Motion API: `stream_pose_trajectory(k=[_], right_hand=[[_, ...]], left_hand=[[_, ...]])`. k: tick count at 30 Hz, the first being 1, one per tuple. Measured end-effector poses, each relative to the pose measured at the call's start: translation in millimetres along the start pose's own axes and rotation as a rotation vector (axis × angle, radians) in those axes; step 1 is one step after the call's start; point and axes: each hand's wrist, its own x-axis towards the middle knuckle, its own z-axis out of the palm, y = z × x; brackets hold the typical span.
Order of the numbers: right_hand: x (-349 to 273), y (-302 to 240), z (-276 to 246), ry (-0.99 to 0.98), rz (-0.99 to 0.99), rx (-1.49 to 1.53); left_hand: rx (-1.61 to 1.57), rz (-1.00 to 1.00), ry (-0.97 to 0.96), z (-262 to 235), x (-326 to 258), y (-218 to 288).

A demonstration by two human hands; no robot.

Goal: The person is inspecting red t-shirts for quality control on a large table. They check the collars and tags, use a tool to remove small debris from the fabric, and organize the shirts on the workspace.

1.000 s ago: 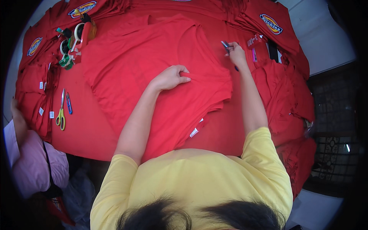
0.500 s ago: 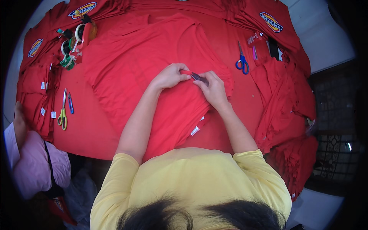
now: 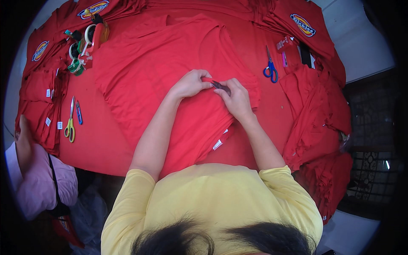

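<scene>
A red T-shirt (image 3: 165, 55) lies spread across the table in front of me, its white labels (image 3: 217, 144) showing at the near right edge. Between the thumb and fingers of my left hand (image 3: 190, 84) a small fold of the red cloth is pinched. My right hand (image 3: 239, 100) is closed around small dark thread snips (image 3: 222, 87). The snips' pointed tips reach toward the pinched fold, close to my left fingertips. Whether the blades touch the cloth is too small to tell.
Blue-handled scissors (image 3: 270, 71) lie to the right; yellow-handled scissors (image 3: 70, 125) and a blue cutter (image 3: 79, 112) to the left. A tape dispenser (image 3: 88, 38) stands far left. Stacked red shirts (image 3: 304, 110) line the table's sides. A person in pink (image 3: 44, 178) is at the lower left.
Both my hands keep almost the same place, and the snips still point at the fold. The other person's hand at the left edge has shifted slightly.
</scene>
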Motion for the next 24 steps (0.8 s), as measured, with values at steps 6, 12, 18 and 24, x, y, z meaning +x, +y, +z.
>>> stream_pose_trajectory(k=[6,12,18,24], right_hand=[[2.5,-1.2,-1.6,-0.044,0.054,-0.015],[3.9,-3.3,-2.8,-0.055,0.061,-0.017],[4.9,-0.6,-1.8,-0.014,-0.005,-0.026],[6.5,3.9,-1.1,-0.004,-0.004,-0.009]], left_hand=[[0.001,-0.017,0.007,0.8,0.5,-0.1],[0.034,-0.008,0.017,0.1,2.0,-3.6],[0.029,-0.020,0.016,0.9,1.3,-2.9],[0.025,-0.025,0.022,1.2,0.0,-0.4]])
